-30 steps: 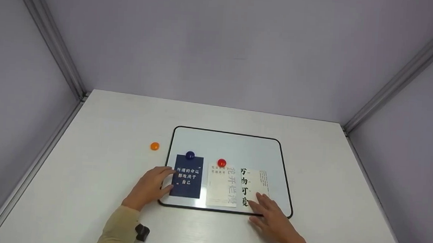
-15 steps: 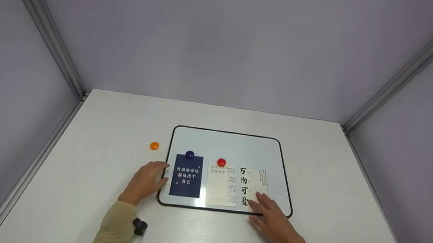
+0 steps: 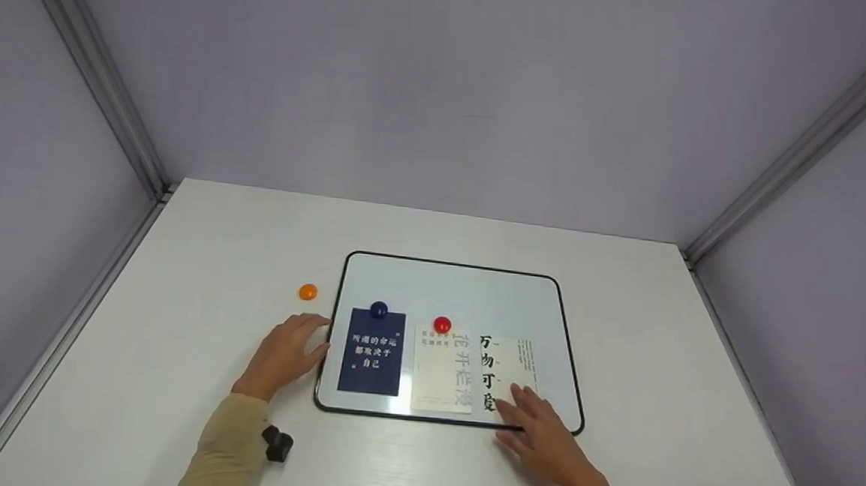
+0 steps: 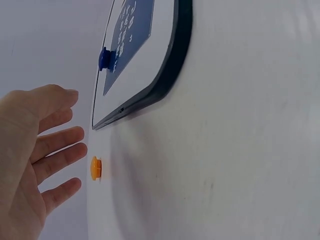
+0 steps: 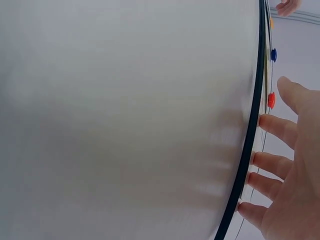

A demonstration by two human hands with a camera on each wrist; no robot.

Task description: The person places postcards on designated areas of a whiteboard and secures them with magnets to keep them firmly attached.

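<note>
A whiteboard [image 3: 460,290] with a black rim lies on the table and bears three cards in a row. A round blue magnet [image 3: 378,309] sits at the top of the dark blue card [image 3: 369,380], and a red magnet [image 3: 442,324] at the top of the middle cream card [image 3: 432,382]. On the right-hand cream card [image 3: 513,364], with no magnet visible, rest the fingertips of my right hand [image 3: 541,439]. My left hand [image 3: 281,355], fingers loosely bent and holding nothing, hovers by the board's left rim. Nearby stands an orange magnet [image 4: 96,168].
The white table [image 3: 174,295] extends around the board to grey walls [image 3: 45,197] on the left, back and right. A small black device [image 3: 278,444] is at the left sleeve.
My left hand has drawn back leftward and slightly up, off the dark blue card to the board's left rim. My right hand and the cards stay put.
</note>
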